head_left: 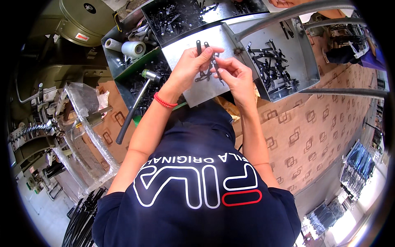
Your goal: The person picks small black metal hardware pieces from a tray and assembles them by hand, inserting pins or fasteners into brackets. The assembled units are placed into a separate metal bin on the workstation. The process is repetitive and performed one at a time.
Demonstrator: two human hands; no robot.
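Note:
My left hand [190, 64] pinches slim black metal links [198, 46] with rounded, holed ends, which stick up past its thumb. Beside it, my right hand [237, 77] has thumb and fingers closed on another black link [216, 66]. The two hands almost meet above a bare metal sheet [180, 53]. Several more link ends hang below the fingers; whether they are joined to the held ones I cannot tell. A red bead bracelet [165, 101] circles my left wrist.
A mallet [133, 109] leans across a green-edged bin of black parts [135, 84]. White rolls [133, 49] sit in a bin behind it. More links fill the far bin [168, 18] and right tray [302, 53]. Curved grey bars [288, 15] cross the right side. Another person's hand [284, 3] shows at the top.

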